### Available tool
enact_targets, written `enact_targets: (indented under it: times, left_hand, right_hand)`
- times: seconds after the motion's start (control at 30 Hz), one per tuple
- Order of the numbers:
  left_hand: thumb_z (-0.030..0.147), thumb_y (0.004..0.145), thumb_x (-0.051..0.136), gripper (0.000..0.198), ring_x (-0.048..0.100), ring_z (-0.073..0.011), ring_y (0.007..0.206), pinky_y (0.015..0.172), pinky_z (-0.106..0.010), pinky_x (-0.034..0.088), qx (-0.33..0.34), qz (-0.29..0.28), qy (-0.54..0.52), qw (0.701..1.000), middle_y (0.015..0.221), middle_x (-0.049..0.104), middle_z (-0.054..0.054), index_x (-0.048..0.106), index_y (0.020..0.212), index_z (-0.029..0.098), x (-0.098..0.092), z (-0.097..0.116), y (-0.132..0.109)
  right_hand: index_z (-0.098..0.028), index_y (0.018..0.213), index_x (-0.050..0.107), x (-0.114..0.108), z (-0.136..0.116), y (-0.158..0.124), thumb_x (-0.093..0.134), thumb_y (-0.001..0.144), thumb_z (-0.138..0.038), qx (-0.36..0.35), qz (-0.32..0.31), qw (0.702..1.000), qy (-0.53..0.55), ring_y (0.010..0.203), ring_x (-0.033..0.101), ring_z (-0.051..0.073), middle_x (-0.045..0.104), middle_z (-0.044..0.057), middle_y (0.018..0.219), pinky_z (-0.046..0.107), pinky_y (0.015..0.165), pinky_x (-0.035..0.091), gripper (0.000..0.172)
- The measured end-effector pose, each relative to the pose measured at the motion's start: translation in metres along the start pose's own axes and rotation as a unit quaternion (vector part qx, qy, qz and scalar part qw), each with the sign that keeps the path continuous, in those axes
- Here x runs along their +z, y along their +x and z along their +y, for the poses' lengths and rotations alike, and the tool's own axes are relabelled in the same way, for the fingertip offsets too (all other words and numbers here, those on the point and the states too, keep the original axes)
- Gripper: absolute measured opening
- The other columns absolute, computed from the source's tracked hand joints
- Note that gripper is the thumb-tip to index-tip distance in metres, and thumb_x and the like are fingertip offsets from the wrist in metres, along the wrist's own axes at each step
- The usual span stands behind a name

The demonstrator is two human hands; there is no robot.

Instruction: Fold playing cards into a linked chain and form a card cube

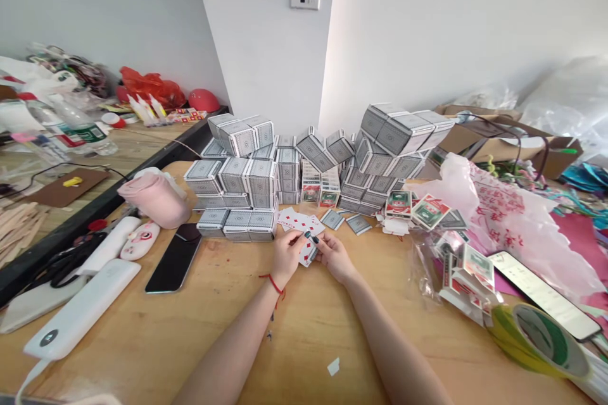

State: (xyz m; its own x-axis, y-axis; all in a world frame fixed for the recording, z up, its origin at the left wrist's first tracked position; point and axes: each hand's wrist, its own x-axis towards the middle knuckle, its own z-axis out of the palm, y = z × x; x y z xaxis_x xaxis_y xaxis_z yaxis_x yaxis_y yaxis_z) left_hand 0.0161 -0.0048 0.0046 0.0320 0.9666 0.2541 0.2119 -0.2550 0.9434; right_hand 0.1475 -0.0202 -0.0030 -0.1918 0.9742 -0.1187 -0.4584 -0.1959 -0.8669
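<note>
My left hand (287, 259) and my right hand (335, 257) meet at the middle of the table, thumbs and fingertips pinched together on playing cards (306, 257). A red diamond shows on the held cards, and a grey patterned back is visible at their lower edge. Just beyond my fingers lie face-up diamond cards (299, 220), partly overlapping. To their right rest two face-down cards (358, 224) with grey backs. Behind them rises a structure of blocks (249, 177) that look covered in grey-backed cards. Card boxes (311, 188) stand within its middle.
At left are a black phone (171, 259), a white power bank (83, 307) and a pink roll (154, 197). At right are red-and-green card boxes (470, 275), a roll of tape (539, 338), a lit phone (546, 291) and a plastic bag (517, 228). A paper scrap (334, 366) lies in front.
</note>
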Motion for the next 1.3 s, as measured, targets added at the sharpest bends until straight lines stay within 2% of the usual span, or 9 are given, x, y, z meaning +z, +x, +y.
enact_targets:
  times: [0.2,0.37,0.47,0.63,0.8,0.9,1.03,1.17,1.3]
  left_hand:
    - [0.031,0.076,0.050,0.018,0.052,-0.0139,0.068,0.062,-0.024,0.041,-0.011,0.007,-0.025,1.000,0.069,0.059,-0.001,0.059,0.070,0.016,0.003,0.000,-0.001]
    - [0.027,0.072,0.057,0.011,0.054,-0.0141,0.071,0.069,-0.025,0.042,0.023,0.009,-0.007,1.000,0.071,0.059,-0.001,0.059,0.068,0.017,0.002,0.005,-0.002]
    - [0.025,0.072,0.057,0.012,0.054,-0.0136,0.069,0.067,-0.025,0.042,0.034,0.001,-0.005,0.999,0.069,0.058,-0.001,0.059,0.065,0.016,0.002,0.005,-0.001]
    - [0.024,0.069,0.059,0.013,0.053,-0.0130,0.065,0.062,-0.024,0.041,0.014,0.003,-0.016,1.000,0.065,0.057,0.000,0.060,0.060,0.016,0.002,0.001,0.001]
    - [0.025,0.069,0.060,0.012,0.053,-0.0135,0.065,0.062,-0.025,0.041,0.005,0.003,-0.005,1.000,0.065,0.059,-0.001,0.062,0.060,0.016,0.003,-0.001,-0.001]
    - [0.026,0.070,0.059,0.014,0.053,-0.0133,0.066,0.063,-0.024,0.041,0.000,0.003,-0.008,1.000,0.065,0.058,0.000,0.060,0.062,0.016,0.004,0.000,0.000]
    - [0.032,0.076,0.053,0.019,0.054,-0.0133,0.069,0.065,-0.024,0.041,-0.045,0.036,-0.072,0.996,0.070,0.059,-0.001,0.059,0.071,0.015,0.005,0.001,0.003]
    - [0.032,0.069,0.061,0.025,0.056,-0.0139,0.076,0.067,-0.024,0.043,-0.073,0.066,-0.123,0.987,0.086,0.061,-0.003,0.057,0.087,0.016,0.004,-0.001,0.005]
    - [0.027,0.064,0.064,0.023,0.053,-0.0122,0.064,0.059,-0.022,0.042,-0.079,0.045,-0.078,0.993,0.074,0.059,-0.001,0.059,0.084,0.015,0.005,-0.004,0.003]
  right_hand:
    - [-0.019,0.075,0.053,-0.001,0.003,0.000,0.064,0.068,-0.046,-0.002,-0.044,0.998,-0.040,0.064,0.058,0.013,0.059,-0.001,0.068,0.029,0.062,0.048,0.030]
    - [-0.019,0.078,0.059,-0.003,0.006,0.000,0.062,0.070,-0.043,-0.014,-0.061,0.994,-0.088,0.068,0.057,0.015,0.061,0.000,0.070,0.030,0.065,0.048,0.026]
    - [-0.020,0.076,0.062,-0.004,0.009,-0.001,0.061,0.071,-0.041,-0.027,-0.055,0.992,-0.108,0.067,0.057,0.014,0.061,-0.001,0.070,0.029,0.065,0.047,0.022]
    - [-0.021,0.076,0.062,-0.005,0.011,-0.001,0.058,0.074,-0.037,-0.043,-0.053,0.989,-0.133,0.066,0.057,0.015,0.061,0.000,0.070,0.031,0.065,0.049,0.017]
    - [-0.021,0.068,0.063,-0.003,0.012,-0.001,0.059,0.073,-0.036,-0.057,-0.007,0.982,-0.179,0.058,0.058,0.016,0.060,0.000,0.063,0.031,0.057,0.051,0.017]
    - [-0.020,0.069,0.064,-0.001,0.012,0.000,0.060,0.071,-0.041,-0.046,0.007,0.985,-0.166,0.054,0.058,0.016,0.061,0.000,0.062,0.031,0.051,0.051,0.021]
    - [-0.017,0.076,0.064,0.000,0.009,0.001,0.062,0.068,-0.042,-0.036,0.025,0.992,-0.117,0.060,0.061,0.017,0.063,0.002,0.067,0.030,0.056,0.053,0.026]
    - [-0.017,0.078,0.060,-0.001,0.007,0.003,0.065,0.067,-0.041,-0.053,0.068,0.996,-0.040,0.064,0.062,0.016,0.063,0.002,0.073,0.030,0.060,0.053,0.027]
    - [-0.018,0.071,0.054,-0.005,0.008,0.005,0.067,0.066,-0.040,-0.071,0.088,0.993,-0.014,0.065,0.061,0.015,0.061,0.000,0.070,0.030,0.061,0.052,0.026]
